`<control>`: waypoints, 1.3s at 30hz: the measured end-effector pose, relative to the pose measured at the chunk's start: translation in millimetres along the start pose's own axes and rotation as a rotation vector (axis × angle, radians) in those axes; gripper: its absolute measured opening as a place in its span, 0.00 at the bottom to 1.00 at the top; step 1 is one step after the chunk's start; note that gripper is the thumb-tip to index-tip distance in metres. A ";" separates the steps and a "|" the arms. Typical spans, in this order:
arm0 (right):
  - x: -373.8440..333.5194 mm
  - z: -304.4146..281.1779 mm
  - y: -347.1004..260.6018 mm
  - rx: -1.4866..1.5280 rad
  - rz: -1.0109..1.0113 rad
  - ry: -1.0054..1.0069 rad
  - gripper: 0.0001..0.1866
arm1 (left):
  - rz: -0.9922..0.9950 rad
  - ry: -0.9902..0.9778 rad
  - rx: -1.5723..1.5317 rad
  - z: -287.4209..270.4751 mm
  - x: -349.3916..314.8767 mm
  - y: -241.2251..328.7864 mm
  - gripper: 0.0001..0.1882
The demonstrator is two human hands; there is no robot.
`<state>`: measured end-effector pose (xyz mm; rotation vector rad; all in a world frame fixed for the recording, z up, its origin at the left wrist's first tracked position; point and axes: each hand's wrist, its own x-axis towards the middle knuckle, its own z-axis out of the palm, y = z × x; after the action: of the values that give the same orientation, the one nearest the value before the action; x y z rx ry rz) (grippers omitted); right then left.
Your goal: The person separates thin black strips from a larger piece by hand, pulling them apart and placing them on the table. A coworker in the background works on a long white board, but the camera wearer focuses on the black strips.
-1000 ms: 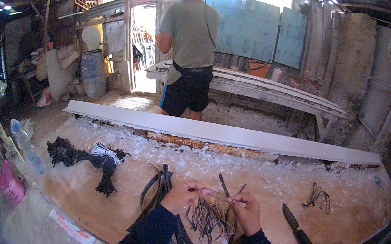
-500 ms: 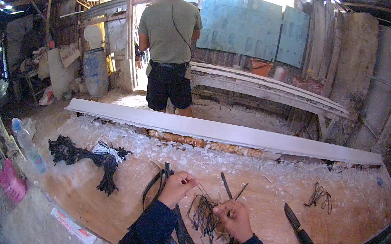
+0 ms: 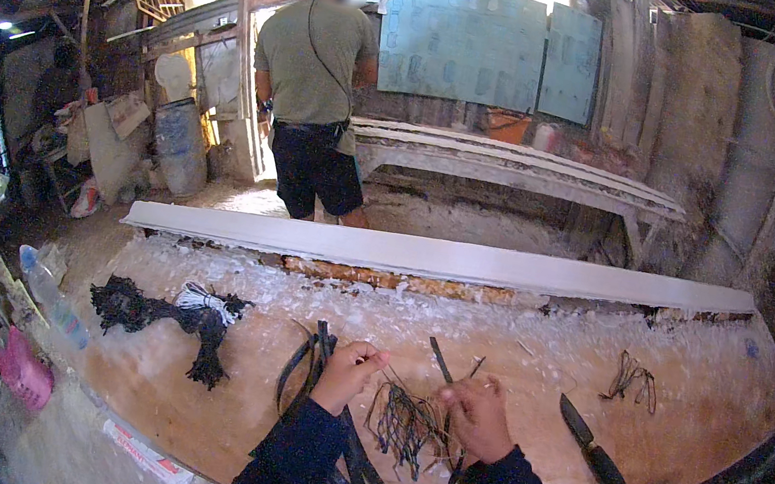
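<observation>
My left hand [image 3: 345, 376] pinches the end of a thin cord, which runs down toward a loose bundle of thin dark cords [image 3: 404, 427] on the wooden table. To the right of that bundle, my right hand [image 3: 478, 418] is closed, thumb and fingertips together; whatever sits between them is too small to make out. Flat black strips [image 3: 362, 464] lie beneath and beside my left forearm. Another dark strip [image 3: 439, 358] sticks out beyond the bundle near my right fingers.
A black-handled knife [image 3: 592, 443] lies right, near a small cord bundle [image 3: 632, 381]. Black cord hanks [image 3: 137, 307] with a white one [image 3: 207, 299] lie left. A long white plank [image 3: 435, 259] crosses the table's far edge. Beyond it stands a person [image 3: 311, 80].
My right hand has lifted slightly away from the bundle and its fingers have shifted. My left hand keeps its pinch on the cord. The person beyond has turned their head to the right.
</observation>
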<state>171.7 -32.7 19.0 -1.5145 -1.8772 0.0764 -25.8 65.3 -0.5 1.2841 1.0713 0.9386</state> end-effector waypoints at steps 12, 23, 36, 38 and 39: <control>-5.4 6.7 24.5 -0.451 0.146 -0.098 0.09 | 0.453 0.055 0.619 13.5 -4.8 -9.6 0.12; 3.1 -16.7 4.5 -0.281 -0.084 0.368 0.09 | 0.375 -0.544 -0.025 70.1 -39.2 -13.3 0.32; 2.0 -13.1 12.9 0.519 0.231 0.358 0.05 | 0.070 -0.397 -0.328 46.7 -45.7 23.8 0.15; 2.0 -10.8 21.2 0.541 0.260 0.216 0.06 | 0.102 -0.336 -0.353 40.1 -42.4 27.0 0.13; 2.2 -9.6 24.8 0.540 0.264 0.140 0.07 | 0.122 -0.308 -0.369 35.8 -39.1 28.5 0.11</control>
<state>197.4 -26.7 15.8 -1.3315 -1.3875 0.5403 -0.2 20.6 30.6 1.1463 0.5557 0.9412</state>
